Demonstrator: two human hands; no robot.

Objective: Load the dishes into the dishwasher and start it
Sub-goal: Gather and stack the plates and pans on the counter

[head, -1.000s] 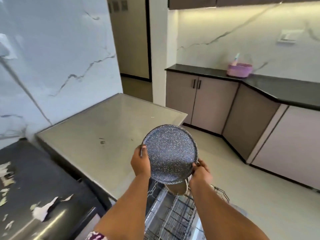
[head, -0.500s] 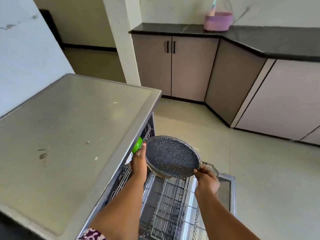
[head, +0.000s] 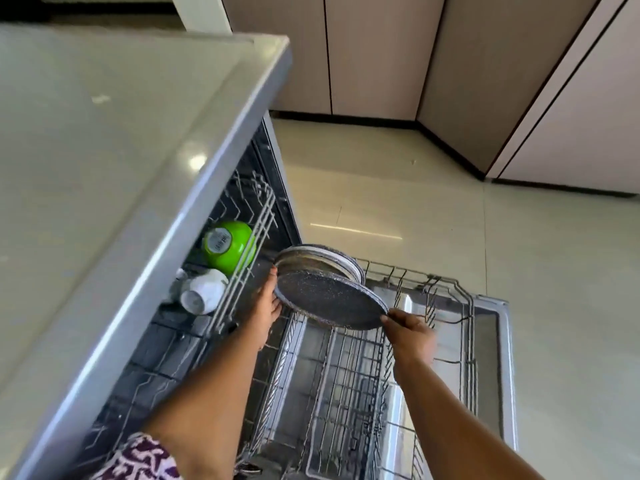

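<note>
Speckled plate, lower now over the rack, both hands' grip unchanged on its rim

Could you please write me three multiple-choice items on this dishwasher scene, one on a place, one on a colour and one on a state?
1. Where is the round speckled dark-grey plate?
A. Above the pulled-out lower wire rack
B. On the grey countertop
C. On the floor

2. What colour is the upturned bowl in the upper rack?
A. Red
B. Green
C. Blue

3. How is the plate held?
A. By the left hand alone
B. By neither hand
C. By both hands, the right hand at the opposite rim

Answers: 1 A, the wire rack shows beneath it; 2 B, the bowl is bright green; 3 C, each hand's grip meets a rim.
</note>
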